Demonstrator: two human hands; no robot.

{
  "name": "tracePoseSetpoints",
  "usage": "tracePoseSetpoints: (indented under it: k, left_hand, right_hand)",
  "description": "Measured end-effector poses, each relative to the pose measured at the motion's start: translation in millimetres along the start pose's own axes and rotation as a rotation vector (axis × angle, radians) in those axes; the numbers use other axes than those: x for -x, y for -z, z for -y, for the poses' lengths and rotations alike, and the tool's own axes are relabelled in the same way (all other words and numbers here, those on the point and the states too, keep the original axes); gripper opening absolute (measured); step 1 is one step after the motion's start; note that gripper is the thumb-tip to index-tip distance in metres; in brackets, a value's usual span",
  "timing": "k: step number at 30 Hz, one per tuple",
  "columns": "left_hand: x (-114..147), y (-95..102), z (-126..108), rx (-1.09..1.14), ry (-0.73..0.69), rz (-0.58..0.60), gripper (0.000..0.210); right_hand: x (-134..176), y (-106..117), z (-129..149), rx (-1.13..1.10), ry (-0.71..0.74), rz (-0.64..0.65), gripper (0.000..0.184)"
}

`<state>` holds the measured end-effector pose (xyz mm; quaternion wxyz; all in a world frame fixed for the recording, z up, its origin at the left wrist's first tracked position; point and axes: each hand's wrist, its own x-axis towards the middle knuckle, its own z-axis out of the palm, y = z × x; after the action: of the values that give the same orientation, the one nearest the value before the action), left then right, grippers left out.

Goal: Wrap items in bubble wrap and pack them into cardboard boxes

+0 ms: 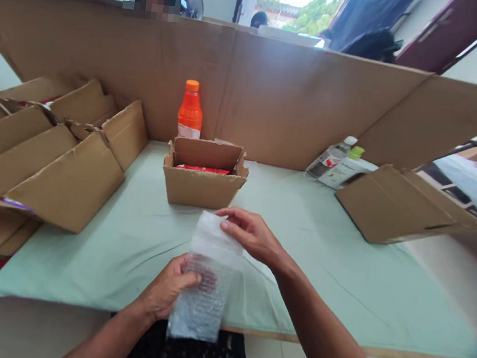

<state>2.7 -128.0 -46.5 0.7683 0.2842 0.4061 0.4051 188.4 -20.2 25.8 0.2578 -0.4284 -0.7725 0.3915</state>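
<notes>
A clear bubble-wrap pouch (202,307) hangs over the table's front edge, with something dark reddish showing faintly through its middle. My left hand (172,283) grips the pouch by its left side, thumb across the front. At its paler top flap, my right hand (249,235) pinches the upper right edge between thumb and fingers. Just beyond the pouch stands a small open cardboard box (203,189) with red packets (203,169) inside.
Several open cardboard boxes (87,185) crowd the left side. An orange bottle (191,110) stands behind the small box. Toward the right are a clear bottle (331,158), a white container (347,171) and a tilted cardboard box (394,205). A cardboard partition (298,105) borders the back.
</notes>
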Motion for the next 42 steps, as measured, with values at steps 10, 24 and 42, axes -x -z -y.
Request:
tracePoseSetpoints:
  k: [10, 24, 42]
  left_hand:
    - [31, 51.3, 39, 0.2, 0.072, -0.266, 0.07]
    - [69, 65.1, 49, 0.106, 0.109, -0.253, 0.087]
    - [68, 51.1, 25, 0.291, 0.152, -0.19, 0.06]
  right_hand:
    - [16, -63, -61, 0.239, 0.105, -0.01, 0.048]
    - [-14, 11, -81, 0.333, -0.023, -0.372, 0.025]
    - [105, -99, -43, 0.261, 0.304, 0.224, 0.071]
